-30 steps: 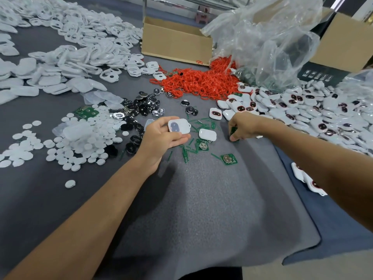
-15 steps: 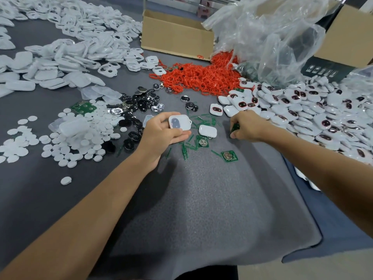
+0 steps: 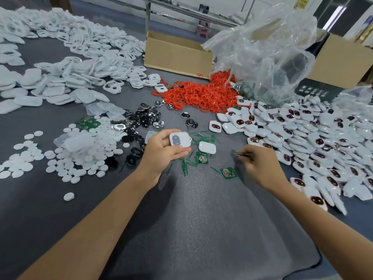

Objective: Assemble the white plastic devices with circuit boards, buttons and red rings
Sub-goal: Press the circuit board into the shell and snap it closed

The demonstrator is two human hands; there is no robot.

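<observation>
left hand [image 3: 163,152] holds a white rounded shell [image 3: 180,140], greyish two-hole face up. right hand [image 3: 260,164] pinches a thin piece [image 3: 241,154], too blurry to name, with a green board [image 3: 228,173] just beside it.

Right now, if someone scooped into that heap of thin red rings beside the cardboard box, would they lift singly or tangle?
The thin red rings lie looped over one another in a loose heap, so a scoop would probably drag up a clump. They look very slender, so likely light and bendy. Pushed, the heap would probably spread, not roll.
</observation>
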